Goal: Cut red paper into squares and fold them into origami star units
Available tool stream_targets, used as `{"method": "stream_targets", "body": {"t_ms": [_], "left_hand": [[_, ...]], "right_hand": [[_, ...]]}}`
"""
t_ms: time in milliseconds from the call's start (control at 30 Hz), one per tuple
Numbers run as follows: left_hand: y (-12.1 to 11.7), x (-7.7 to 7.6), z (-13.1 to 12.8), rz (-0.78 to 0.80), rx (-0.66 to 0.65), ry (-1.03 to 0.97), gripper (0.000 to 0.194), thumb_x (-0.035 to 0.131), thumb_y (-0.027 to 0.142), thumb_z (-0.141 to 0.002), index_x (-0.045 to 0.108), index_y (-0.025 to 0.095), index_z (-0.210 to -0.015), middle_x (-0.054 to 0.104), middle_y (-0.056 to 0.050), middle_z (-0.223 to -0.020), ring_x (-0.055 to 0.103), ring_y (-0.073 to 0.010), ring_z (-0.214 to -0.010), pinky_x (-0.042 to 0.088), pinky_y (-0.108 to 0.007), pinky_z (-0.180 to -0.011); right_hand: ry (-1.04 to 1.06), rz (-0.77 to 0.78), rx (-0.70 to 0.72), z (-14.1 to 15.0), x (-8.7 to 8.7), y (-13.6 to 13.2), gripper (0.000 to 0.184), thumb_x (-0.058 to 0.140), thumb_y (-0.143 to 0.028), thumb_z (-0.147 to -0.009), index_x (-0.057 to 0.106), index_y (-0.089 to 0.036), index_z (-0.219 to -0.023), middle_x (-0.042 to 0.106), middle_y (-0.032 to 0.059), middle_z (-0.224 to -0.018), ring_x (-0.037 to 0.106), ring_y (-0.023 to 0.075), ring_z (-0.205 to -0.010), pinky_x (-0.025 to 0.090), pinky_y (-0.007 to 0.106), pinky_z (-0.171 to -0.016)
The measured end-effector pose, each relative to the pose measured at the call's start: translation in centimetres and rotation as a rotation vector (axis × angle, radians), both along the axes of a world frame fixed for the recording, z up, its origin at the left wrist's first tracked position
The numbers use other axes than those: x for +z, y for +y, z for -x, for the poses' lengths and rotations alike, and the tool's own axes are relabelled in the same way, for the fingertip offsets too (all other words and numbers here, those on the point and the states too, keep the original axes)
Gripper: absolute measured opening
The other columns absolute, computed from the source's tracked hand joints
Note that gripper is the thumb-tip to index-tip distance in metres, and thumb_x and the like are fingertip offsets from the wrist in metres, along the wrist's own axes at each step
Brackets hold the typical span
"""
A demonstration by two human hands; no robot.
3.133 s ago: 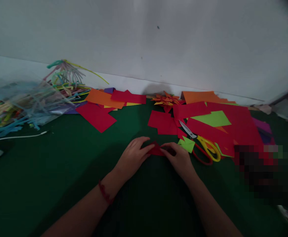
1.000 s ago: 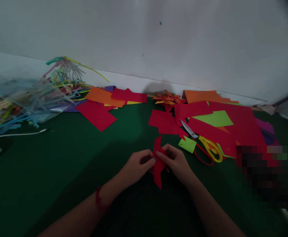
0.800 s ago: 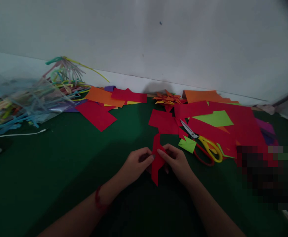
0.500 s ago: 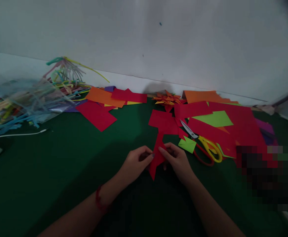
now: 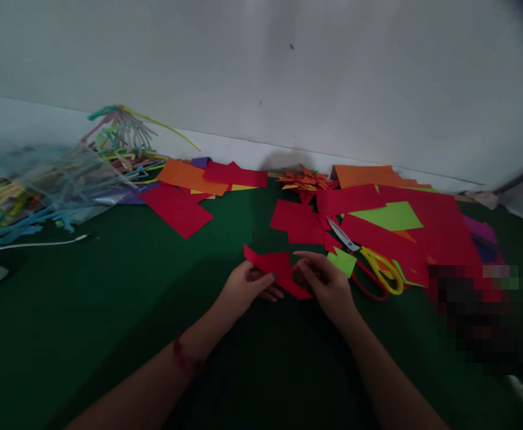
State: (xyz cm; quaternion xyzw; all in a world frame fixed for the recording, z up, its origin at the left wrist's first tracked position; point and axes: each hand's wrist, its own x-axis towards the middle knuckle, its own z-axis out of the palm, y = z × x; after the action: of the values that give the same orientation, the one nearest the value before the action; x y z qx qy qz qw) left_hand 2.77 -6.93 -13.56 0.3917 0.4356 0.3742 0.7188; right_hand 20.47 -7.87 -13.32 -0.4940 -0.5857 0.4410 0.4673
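A folded piece of red paper (image 5: 275,267) with pointed ends is in my left hand (image 5: 243,288), pinched between the thumb on top and the fingers beneath. My right hand (image 5: 328,285) is beside the paper's right edge, its index finger stretched out and the others curled. I cannot make out a firm grip there; the fingertips are at or very near the edge. Just right of that hand lies a small folded lime-green paper piece (image 5: 344,263). Scissors (image 5: 349,240) with a yellow and a red handle rest partly open beside it, their blades over red paper.
Red sheets (image 5: 440,227) and an orange sheet (image 5: 364,175) spread at right. A spiky orange-red paper flower (image 5: 303,179) stands by the wall. More red paper (image 5: 178,209) lies left of centre. Pipe cleaners and a clear plastic bag (image 5: 70,173) fill the far left, near a white cable (image 5: 37,244).
The red paper has turned from upright to lying crosswise between my hands. My right hand's fingers have come away from its face, while my left hand keeps hold.
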Motion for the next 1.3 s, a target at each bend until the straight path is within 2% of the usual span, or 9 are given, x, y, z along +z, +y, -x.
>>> {"method": "stream_targets", "body": {"t_ms": [100,167,433,633,767,933,1133,1300], "left_hand": [[0.2,0.4,0.0,0.054,0.042,-0.017,0.026,0.065,0.020,-0.072,0.053,0.012,-0.093,0.067,-0.006,-0.073,0.066,-0.0176,-0.061,0.051,-0.027,-0.055],[0.3,0.5,0.0,0.068,0.055,-0.023,0.025,0.065,0.020,-0.072,0.054,0.012,-0.092,0.068,-0.006,-0.073,0.067,-0.0177,-0.062,0.052,-0.027,-0.057],[0.2,0.0,0.4,0.075,0.001,-0.054,0.020,0.065,0.022,-0.072,0.060,0.010,-0.088,0.068,-0.007,-0.075,0.066,-0.0179,-0.066,0.053,-0.028,-0.060],[0.1,0.1,0.4,0.040,0.004,-0.033,0.025,0.063,0.028,-0.075,0.062,0.010,-0.092,0.068,-0.009,-0.087,0.064,-0.0173,-0.072,0.053,-0.030,-0.066],[0.1,-0.2,0.4,0.030,0.004,-0.018,0.026,0.064,0.029,-0.075,0.063,0.010,-0.092,0.068,-0.009,-0.087,0.064,-0.0168,-0.072,0.054,-0.030,-0.067],[0.1,-0.2,0.4,0.035,-0.008,0.009,0.025,0.065,0.028,-0.074,0.064,0.011,-0.092,0.068,-0.009,-0.087,0.064,-0.0161,-0.072,0.054,-0.029,-0.065],[-0.1,-0.1,0.1,-0.005,-0.017,0.030,0.027,0.066,0.027,-0.072,0.064,0.010,-0.092,0.069,-0.011,-0.089,0.065,-0.0201,-0.078,0.054,-0.030,-0.064],[-0.2,-0.3,0.1,-0.015,-0.024,-0.051,0.029,0.065,0.030,-0.073,0.063,0.010,-0.095,0.068,-0.013,-0.096,0.066,-0.0223,-0.083,0.053,-0.032,-0.068]], "right_hand": [[-0.148,-0.188,0.082,-0.4,0.3,0.1,0.020,0.053,-0.022,-0.084,0.065,-0.028,-0.098,0.061,0.0028,-0.092,0.059,0.0144,-0.082,0.048,0.027,-0.071],[-0.196,-0.253,0.153,-0.6,0.4,0.2,0.021,0.052,-0.020,-0.084,0.067,-0.028,-0.097,0.061,0.0038,-0.095,0.059,0.0159,-0.088,0.048,0.029,-0.075],[-0.256,-0.308,0.260,-1.4,0.1,0.6,0.019,0.057,-0.020,-0.081,0.068,-0.027,-0.095,0.061,0.0046,-0.095,0.060,0.0158,-0.087,0.049,0.028,-0.075],[-0.310,-0.245,0.322,-1.7,0.4,0.3,0.021,0.062,-0.022,-0.077,0.068,-0.027,-0.096,0.058,0.0051,-0.101,0.058,0.0169,-0.092,0.049,0.030,-0.080],[-0.325,-0.237,0.330,-1.4,0.3,0.1,0.024,0.061,-0.024,-0.078,0.066,-0.029,-0.100,0.055,0.0045,-0.103,0.057,0.0167,-0.094,0.049,0.029,-0.080],[-0.317,-0.242,0.315,-1.1,0.2,0.0,0.019,0.060,-0.025,-0.079,0.069,-0.030,-0.095,0.055,0.0040,-0.097,0.058,0.0163,-0.087,0.049,0.030,-0.075],[-0.249,-0.235,0.166,-0.7,0.6,0.0,0.006,0.065,-0.028,-0.075,0.069,-0.025,-0.077,0.057,0.0040,-0.093,0.058,0.0179,-0.086,0.048,0.032,-0.076],[-0.169,-0.167,0.088,0.0,0.5,-0.1,0.005,0.064,-0.026,-0.075,0.065,-0.022,-0.073,0.057,0.0023,-0.086,0.057,0.0160,-0.082,0.046,0.030,-0.074]]}}
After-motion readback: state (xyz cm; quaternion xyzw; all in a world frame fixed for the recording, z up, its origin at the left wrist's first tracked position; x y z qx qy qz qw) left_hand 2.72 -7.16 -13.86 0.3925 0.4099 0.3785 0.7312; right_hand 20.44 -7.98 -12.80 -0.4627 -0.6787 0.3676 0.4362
